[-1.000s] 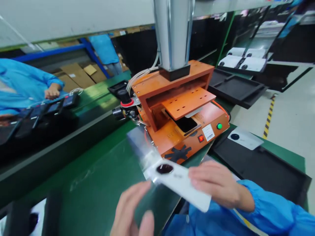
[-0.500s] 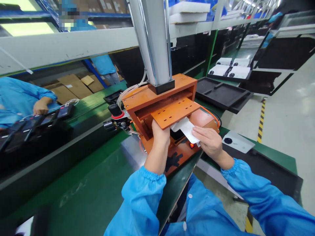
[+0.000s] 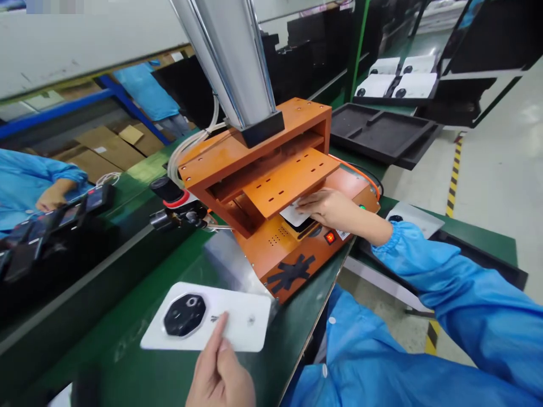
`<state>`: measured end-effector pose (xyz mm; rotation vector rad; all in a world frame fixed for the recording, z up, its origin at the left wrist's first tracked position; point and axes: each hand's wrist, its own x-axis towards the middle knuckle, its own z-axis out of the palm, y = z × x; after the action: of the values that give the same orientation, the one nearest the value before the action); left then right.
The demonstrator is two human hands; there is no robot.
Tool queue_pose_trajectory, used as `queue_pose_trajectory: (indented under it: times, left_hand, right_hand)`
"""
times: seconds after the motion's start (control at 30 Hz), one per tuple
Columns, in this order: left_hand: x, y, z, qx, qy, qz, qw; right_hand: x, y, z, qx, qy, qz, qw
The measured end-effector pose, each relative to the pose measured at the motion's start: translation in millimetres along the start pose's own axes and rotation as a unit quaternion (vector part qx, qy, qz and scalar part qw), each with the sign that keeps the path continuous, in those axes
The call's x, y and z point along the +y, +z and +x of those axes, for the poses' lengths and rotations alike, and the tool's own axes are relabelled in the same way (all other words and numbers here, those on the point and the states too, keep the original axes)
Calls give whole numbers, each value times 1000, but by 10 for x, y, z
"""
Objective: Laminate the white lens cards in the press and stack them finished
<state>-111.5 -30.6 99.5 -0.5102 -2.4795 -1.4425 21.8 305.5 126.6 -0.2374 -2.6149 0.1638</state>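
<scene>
fingers of the left hand (image 3: 223, 370) hold a white phone (image 3: 207, 325) in front of the press (image 3: 292, 181), index across its back, perhaps for steadiness; right hand (image 3: 328, 208) touches a panel (image 3: 293, 215) inside, grip unclear.

The panel (image 3: 244, 325) by the left grip (image 3: 223, 370) is white with a black camera patch (image 3: 185, 315), the press (image 3: 292, 178) around the right grip (image 3: 324, 206) mostly orange (its tape (image 3: 291, 273) black), the floor strip (image 3: 453, 181) beyond striped yellow-black.
</scene>
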Motion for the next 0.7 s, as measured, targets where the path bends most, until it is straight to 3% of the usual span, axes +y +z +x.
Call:
queue_pose_trajectory:
  times: [0.17, 0.23, 0.33, 0.43, 0.5, 0.6, 0.7]
  left_hand:
    - [-279, 53, 142, -2, 183, 94, 979]
    - [-367, 112, 192, 0, 243, 131, 961]
    - [-370, 302, 208, -10, 256, 184, 949]
    - [-236, 557, 135, -44, 236, 196, 951]
    - [-132, 701, 70, -56, 233, 183, 954]
    - [-44, 843, 9, -65, 223, 163, 959]
    - [-20, 918, 0, -74, 226, 140, 961]
  right_hand:
    - [-43, -193, 45, -77, 4, 21, 997]
    - [-87, -208, 37, -80, 1, 22, 997]
    - [-283, -94, -83, 3, 32, 8, 999]
    - [-561, 120, -408, 126, 91, -5, 988]
    - [-645, 262, -710, 236, 185, -12, 954]
    - [-482, 380, -1144, 376, 337, -32, 863]
    - [-110, 370, -1419, 404, 449, 3, 797]
